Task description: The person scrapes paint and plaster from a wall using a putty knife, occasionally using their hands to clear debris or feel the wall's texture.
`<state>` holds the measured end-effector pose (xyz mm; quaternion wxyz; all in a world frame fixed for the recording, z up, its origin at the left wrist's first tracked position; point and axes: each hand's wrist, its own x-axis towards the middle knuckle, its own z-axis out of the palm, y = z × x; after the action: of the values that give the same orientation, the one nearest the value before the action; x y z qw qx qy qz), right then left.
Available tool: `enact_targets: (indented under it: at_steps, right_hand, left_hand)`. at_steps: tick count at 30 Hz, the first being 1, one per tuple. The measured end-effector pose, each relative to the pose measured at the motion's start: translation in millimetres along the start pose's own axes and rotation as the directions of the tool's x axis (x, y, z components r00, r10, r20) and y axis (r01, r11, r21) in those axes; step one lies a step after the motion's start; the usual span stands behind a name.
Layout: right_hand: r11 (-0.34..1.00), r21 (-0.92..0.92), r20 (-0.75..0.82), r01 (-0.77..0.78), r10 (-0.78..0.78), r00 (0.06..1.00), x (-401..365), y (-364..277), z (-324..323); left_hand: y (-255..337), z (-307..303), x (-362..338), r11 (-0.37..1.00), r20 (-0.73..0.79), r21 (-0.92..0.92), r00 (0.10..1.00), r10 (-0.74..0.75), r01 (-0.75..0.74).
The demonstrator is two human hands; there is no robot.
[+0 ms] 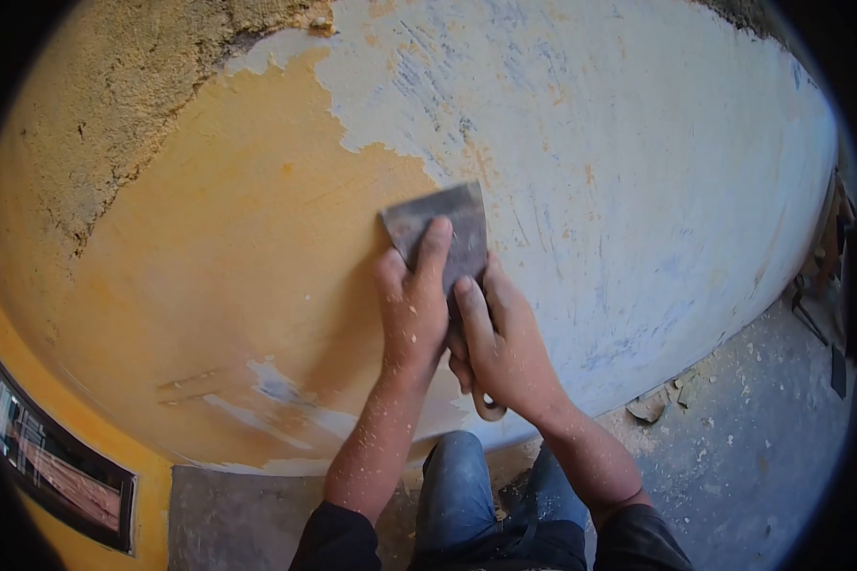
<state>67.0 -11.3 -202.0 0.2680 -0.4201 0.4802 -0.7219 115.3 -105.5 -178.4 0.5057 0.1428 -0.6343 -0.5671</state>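
Note:
A wide-bladed paint scraper [466,246] is held in both hands against the wall, its flat edge at the border between yellow paint [248,209] and a stripped whitish area [628,171]. My left hand [419,295] grips the blade's side, with the thumb lying along the metal. Lower down, my right hand [505,333] is closed round the handle, whose rounded end with a hole shows beneath it. Paint flecks cling to both hands and forearms. The scraper's grip is mostly hidden by the fingers.
Rough bare plaster [114,105] shows at the upper left. Below left is a dark-framed window [62,466]. Fallen paint chips [649,406] lie on the grey floor [762,457] along the wall's foot. Dark objects [833,285] stand at the right edge.

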Motion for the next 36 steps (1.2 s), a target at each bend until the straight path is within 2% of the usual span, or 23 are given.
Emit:
enact_targets:
  at_steps: [1, 2, 3, 4, 7, 9, 11, 13, 14, 15, 17, 18, 19, 22, 25, 27, 28, 31, 33, 35, 36]
  right_hand:
    - [1.000, 0.005, 0.001, -0.015, 0.015, 1.000, 4.3, 1.7, -0.9]
    - [0.999, -0.041, 0.014, 0.011, -0.011, 1.000, 11.0, 3.0, -2.2]
    - [0.995, -0.088, 0.026, 0.055, -0.053, 0.998, 15.6, 2.6, -3.8]
    - [1.000, -0.009, 0.028, 0.010, -0.010, 1.000, 6.7, -6.9, -5.2]
    - [0.994, -0.070, 0.003, 0.089, -0.089, 0.996, 2.2, 8.5, -12.0]
    - [0.997, -0.038, 0.020, 0.073, -0.072, 0.997, 12.8, -4.0, -14.0]
    - [0.999, 0.001, 0.040, 0.043, -0.043, 0.998, 10.5, -9.2, -11.8]
    - [1.000, -0.021, 0.023, 0.001, 0.000, 1.000, 3.3, -9.8, -15.3]
    - [0.999, -0.007, 0.024, -0.032, 0.033, 0.999, -6.2, -2.0, -17.2]
    - [1.000, -0.011, 0.025, -0.022, 0.023, 0.999, -3.1, 4.8, -16.8]
    - [0.992, -0.066, -0.040, 0.109, -0.112, 0.993, 3.1, 18.7, -14.5]
    - [1.000, -0.012, 0.014, 0.029, -0.029, 0.999, 7.4, -8.7, -14.5]
    - [1.000, -0.005, 0.016, 0.009, -0.009, 1.000, 10.1, -14.3, -15.6]
    - [1.000, 0.000, 0.059, 0.028, -0.028, 0.998, 11.2, -18.3, -21.4]
    - [0.998, -0.043, 0.024, -0.054, 0.055, 0.998, 0.1, -6.1, -23.3]
    - [0.999, -0.033, 0.040, 0.020, -0.019, 0.999, 7.9, -11.3, -22.2]
    - [1.000, -0.030, 0.038, 0.003, -0.002, 0.999, 8.1, -10.7, -23.4]
    - [0.997, -0.074, 0.067, 0.000, 0.005, 0.998, 11.0, -8.3, -27.5]
    - [0.989, -0.134, 0.042, 0.069, -0.064, 0.997, 6.2, -0.2, -27.7]
    - [0.988, -0.138, 0.039, 0.073, -0.068, 0.997, 15.0, -10.4, -25.6]
    - [0.993, -0.113, 0.060, 0.039, -0.032, 0.998, 21.4, -26.1, -24.2]
  left_hand:
    - [8.8, -0.1, 3.6, 1.000, 0.047, -0.002, 0.999, 0.011, -0.011]
    - [13.4, 0.4, 9.0, 0.997, 0.048, -0.010, 0.996, -0.071, 0.072]
    - [9.8, 0.2, 6.8, 0.997, 0.047, -0.005, 0.996, -0.075, 0.075]
    - [3.5, 1.4, 3.1, 0.999, 0.021, -0.023, 0.999, -0.047, 0.047]
    - [-3.2, 8.8, -5.2, 0.999, -0.005, -0.036, 0.999, -0.035, 0.035]
    - [2.2, 9.9, 5.2, 1.000, 0.001, -0.023, 1.000, 0.005, -0.005]
    - [11.1, 11.6, 6.1, 1.000, -0.019, -0.008, 0.999, -0.029, 0.029]
    - [2.3, 10.8, 4.8, 0.999, 0.050, -0.003, 0.998, 0.041, -0.041]
    - [-11.7, 11.7, -2.5, 0.995, -0.026, 0.041, 0.995, 0.096, -0.095]
    - [-10.5, 12.3, -2.2, 0.994, -0.024, 0.035, 0.994, 0.106, -0.105]
    - [-7.2, 11.1, -3.2, 0.999, 0.004, 0.038, 1.000, 0.029, -0.030]
    - [3.2, 13.5, 5.8, 1.000, -0.001, -0.017, 1.000, -0.019, 0.019]
    - [11.1, 15.7, 14.6, 0.999, 0.005, 0.005, 0.999, 0.037, -0.037]
    - [5.8, 17.7, 12.6, 0.999, 0.047, -0.026, 0.999, 0.021, -0.019]
    - [-11.6, 17.1, 0.5, 0.999, -0.017, 0.029, 0.999, 0.045, -0.044]
    - [-0.9, 18.1, 6.8, 0.997, -0.029, 0.032, 0.997, 0.072, -0.071]
    - [10.5, 23.5, 8.1, 0.999, -0.034, -0.043, 0.999, 0.018, -0.020]
    - [2.7, 27.7, -2.1, 0.997, -0.076, -0.068, 0.997, 0.031, -0.036]
    - [2.0, 27.3, -4.8, 0.999, -0.050, -0.007, 0.998, 0.036, -0.036]
    - [8.4, 28.9, 5.3, 0.995, -0.113, -0.006, 0.989, 0.098, -0.100]
    - [14.9, 23.9, 15.8, 0.994, -0.017, -0.031, 0.995, 0.103, -0.103]
